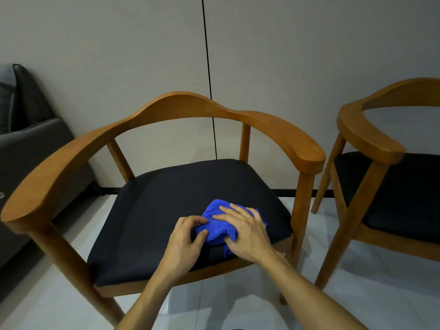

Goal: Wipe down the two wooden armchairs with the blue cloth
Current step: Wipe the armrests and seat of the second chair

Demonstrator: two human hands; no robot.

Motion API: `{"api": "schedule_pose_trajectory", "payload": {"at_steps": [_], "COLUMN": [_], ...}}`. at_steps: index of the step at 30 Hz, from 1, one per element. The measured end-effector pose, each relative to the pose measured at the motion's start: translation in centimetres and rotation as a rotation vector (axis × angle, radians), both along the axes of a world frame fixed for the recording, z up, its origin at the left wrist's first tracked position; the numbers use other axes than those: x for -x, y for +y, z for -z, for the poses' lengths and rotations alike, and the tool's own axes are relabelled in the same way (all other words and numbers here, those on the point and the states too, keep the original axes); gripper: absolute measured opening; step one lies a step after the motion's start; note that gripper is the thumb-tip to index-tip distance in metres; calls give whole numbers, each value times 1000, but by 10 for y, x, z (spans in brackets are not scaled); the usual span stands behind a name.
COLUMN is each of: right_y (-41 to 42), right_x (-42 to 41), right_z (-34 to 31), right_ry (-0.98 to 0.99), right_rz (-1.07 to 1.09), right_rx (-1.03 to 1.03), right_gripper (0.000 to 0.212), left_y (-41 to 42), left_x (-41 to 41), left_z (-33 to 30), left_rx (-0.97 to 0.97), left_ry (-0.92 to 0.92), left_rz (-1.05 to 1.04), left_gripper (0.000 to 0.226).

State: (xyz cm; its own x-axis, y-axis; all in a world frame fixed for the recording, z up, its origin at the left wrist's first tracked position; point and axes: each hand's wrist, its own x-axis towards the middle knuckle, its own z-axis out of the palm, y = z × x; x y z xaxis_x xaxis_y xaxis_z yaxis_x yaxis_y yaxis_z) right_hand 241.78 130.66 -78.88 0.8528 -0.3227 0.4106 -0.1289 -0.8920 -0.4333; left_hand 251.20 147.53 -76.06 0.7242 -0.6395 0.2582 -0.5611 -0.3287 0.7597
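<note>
A wooden armchair [181,108] with a curved back rail and a dark seat cushion stands right in front of me. A bunched blue cloth [217,225] lies near the front of that seat. My left hand [187,239] pinches the cloth's left edge between thumb and fingers. My right hand [245,232] lies on top of the cloth with its fingers spread over it and its thumb tucked under the cloth's near edge. A second, matching armchair [371,136] stands to the right, cut off by the frame edge.
A dark grey sofa [31,139] with a cushion sits at the left, close to the first chair's armrest. A grey wall with a black vertical seam runs behind the chairs. The floor is pale glossy tile.
</note>
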Motion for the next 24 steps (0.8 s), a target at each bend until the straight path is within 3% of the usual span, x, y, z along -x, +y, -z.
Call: {"api": "schedule_pose_trajectory", "payload": {"at_steps": [9,18,24], "right_y": [63,141,166], "right_x": [-5,-37,-53], "right_z": [9,11,7], "right_ry": [-7,9,-76], "right_rz": [89,42,-182], "right_rx": [31,96,-103], "right_gripper": [61,84,63], "left_y": [37,85,103], "left_x": [-1,-21,-39], "left_z": [-5,-18,-26], "left_rx": [62,-6,153], "left_ry": [55,-45,144], "left_rz": [-134,-296,-445], "left_gripper": [18,18,20]}}
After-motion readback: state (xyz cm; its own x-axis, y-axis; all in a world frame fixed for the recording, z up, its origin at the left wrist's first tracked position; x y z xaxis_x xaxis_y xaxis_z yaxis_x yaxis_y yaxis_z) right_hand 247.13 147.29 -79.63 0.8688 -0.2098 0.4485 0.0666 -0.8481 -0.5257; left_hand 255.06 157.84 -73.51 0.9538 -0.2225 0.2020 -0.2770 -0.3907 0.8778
